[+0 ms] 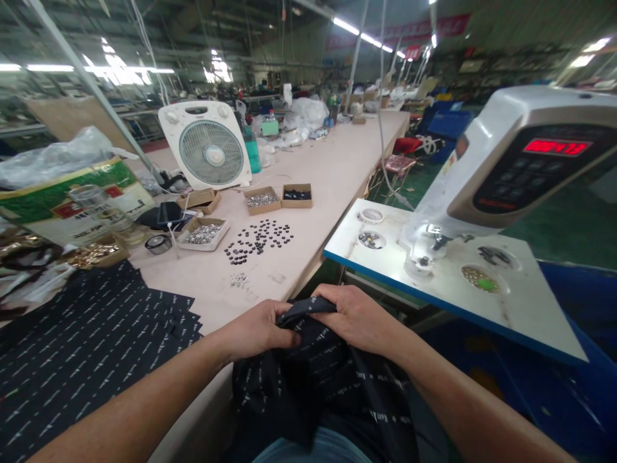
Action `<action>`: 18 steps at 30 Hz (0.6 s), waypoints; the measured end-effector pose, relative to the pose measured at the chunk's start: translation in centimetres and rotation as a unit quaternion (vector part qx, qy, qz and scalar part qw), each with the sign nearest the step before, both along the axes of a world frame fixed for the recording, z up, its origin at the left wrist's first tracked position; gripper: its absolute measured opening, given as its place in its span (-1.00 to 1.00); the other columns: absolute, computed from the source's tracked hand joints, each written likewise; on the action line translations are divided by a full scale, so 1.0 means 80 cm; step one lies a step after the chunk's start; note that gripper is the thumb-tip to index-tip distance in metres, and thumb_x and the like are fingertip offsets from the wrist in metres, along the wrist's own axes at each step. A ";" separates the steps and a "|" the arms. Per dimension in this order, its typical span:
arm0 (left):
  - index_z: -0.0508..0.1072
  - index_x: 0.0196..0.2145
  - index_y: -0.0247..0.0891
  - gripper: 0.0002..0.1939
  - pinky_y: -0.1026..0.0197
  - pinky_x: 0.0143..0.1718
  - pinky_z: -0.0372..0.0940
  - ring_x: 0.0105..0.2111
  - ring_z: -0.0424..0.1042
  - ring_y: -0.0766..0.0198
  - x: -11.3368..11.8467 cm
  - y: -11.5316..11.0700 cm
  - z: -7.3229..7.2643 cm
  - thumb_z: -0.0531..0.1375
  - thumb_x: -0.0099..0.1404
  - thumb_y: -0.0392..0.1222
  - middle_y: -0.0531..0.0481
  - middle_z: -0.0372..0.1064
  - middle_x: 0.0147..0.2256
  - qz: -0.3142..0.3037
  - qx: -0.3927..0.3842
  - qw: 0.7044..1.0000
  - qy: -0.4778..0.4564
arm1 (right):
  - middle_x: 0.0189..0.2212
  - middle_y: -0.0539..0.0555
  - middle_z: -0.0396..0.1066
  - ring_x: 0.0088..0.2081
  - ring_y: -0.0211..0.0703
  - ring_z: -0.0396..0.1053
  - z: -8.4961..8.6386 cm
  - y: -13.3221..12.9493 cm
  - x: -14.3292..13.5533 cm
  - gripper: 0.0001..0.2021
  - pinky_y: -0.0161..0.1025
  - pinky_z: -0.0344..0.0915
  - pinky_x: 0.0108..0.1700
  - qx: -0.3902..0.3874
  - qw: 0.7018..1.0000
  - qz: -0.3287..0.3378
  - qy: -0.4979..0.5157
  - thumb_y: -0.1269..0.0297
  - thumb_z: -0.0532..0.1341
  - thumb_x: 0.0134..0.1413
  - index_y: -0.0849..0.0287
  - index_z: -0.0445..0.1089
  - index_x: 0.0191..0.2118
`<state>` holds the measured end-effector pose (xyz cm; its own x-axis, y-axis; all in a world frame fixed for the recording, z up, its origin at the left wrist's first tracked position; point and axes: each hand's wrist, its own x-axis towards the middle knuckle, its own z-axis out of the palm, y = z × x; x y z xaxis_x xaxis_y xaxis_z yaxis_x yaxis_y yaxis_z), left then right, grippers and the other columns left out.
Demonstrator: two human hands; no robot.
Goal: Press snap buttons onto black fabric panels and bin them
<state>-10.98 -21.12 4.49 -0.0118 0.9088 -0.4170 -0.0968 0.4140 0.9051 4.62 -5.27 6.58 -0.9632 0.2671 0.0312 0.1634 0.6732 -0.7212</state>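
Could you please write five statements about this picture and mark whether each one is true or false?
1. The left hand and the right hand both hold dark cloth. True.
2. This cloth is unprinted. False: it carries pale printed marks.
3. The display on the machine glows red. True.
4. The fan stands right of the machine. False: the fan stands on the table, to the machine's left.
5. Small dark round pieces lie spread on the table. True.

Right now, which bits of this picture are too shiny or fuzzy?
In the head view, the ceiling lights glare white; in that same view, the red banner far back is too blurry to read; still the head view, white print on the held dark cloth looks clearer.
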 end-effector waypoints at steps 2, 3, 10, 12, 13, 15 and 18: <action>0.49 -0.32 -0.35 -0.78 0.24 -0.23 0.28 -0.37 0.40 0.28 0.000 -0.002 -0.002 0.36 0.06 -0.24 0.02 0.45 -0.39 0.019 0.002 0.999 -0.038 | -0.41 -0.02 0.46 -0.36 -0.25 0.35 -0.003 0.000 -0.001 -0.91 -0.32 0.12 -0.33 -0.006 1.000 -0.001 0.005 0.42 0.22 0.18 0.18 0.46 -0.33; 0.49 -0.30 -0.35 -0.75 0.23 -0.20 0.29 -0.35 0.42 0.26 0.000 -0.003 -0.004 0.38 0.06 -0.23 0.01 0.46 -0.37 0.029 0.004 0.998 -0.057 | -0.41 -0.03 0.46 -0.36 -0.26 0.35 -0.004 0.001 -0.001 -0.91 -0.32 0.13 -0.33 -0.007 1.000 -0.002 0.006 0.41 0.22 0.18 0.18 0.47 -0.33; 0.54 -0.24 -0.36 -0.68 0.24 -0.16 0.27 -0.33 0.44 0.28 0.002 -0.004 -0.024 0.43 0.06 -0.17 -0.04 0.51 -0.32 0.075 -0.005 0.991 -0.113 | -0.42 -0.05 0.47 -0.37 -0.27 0.37 -0.013 0.002 -0.006 -0.91 -0.34 0.16 -0.31 -0.046 0.999 0.005 -0.011 0.37 0.23 0.18 0.17 0.50 -0.31; 0.54 -0.26 -0.36 -0.69 0.26 -0.19 0.25 -0.35 0.41 0.30 0.005 -0.005 -0.030 0.43 0.06 -0.14 -0.02 0.49 -0.35 0.077 -0.003 0.990 -0.119 | -0.43 -0.06 0.46 -0.37 -0.26 0.37 -0.014 0.003 -0.008 -0.90 -0.34 0.17 -0.32 -0.066 0.997 0.003 -0.033 0.35 0.23 0.18 0.17 0.50 -0.33; 0.54 -0.28 -0.36 -0.69 0.28 -0.24 0.23 -0.38 0.38 0.33 0.006 -0.005 -0.035 0.43 0.06 -0.13 0.00 0.46 -0.38 0.082 0.001 0.990 -0.115 | -0.43 -0.06 0.46 -0.37 -0.26 0.38 -0.014 0.006 -0.009 -0.91 -0.34 0.17 -0.32 -0.076 0.996 0.003 -0.046 0.34 0.24 0.17 0.17 0.50 -0.32; 0.52 -0.34 -0.37 -0.69 0.33 -0.35 0.15 -0.46 0.28 0.40 0.011 -0.005 -0.046 0.43 0.05 -0.10 0.06 0.38 -0.46 0.093 0.010 0.991 -0.100 | -0.39 -0.08 0.48 -0.34 -0.23 0.40 -0.011 0.012 -0.012 -0.93 -0.33 0.20 -0.30 -0.095 0.993 0.014 -0.075 0.34 0.29 0.11 0.13 0.51 -0.26; 0.46 -0.41 -0.37 -0.69 0.34 -0.47 0.02 -0.54 0.15 0.45 0.019 -0.003 -0.068 0.39 0.06 -0.07 0.11 0.26 -0.53 0.104 0.013 0.992 -0.072 | -0.21 -0.07 0.52 -0.19 -0.17 0.44 0.000 0.024 -0.022 -0.66 -0.31 0.27 -0.15 -0.131 0.986 0.057 -0.089 0.34 0.39 -0.03 0.05 0.51 -0.07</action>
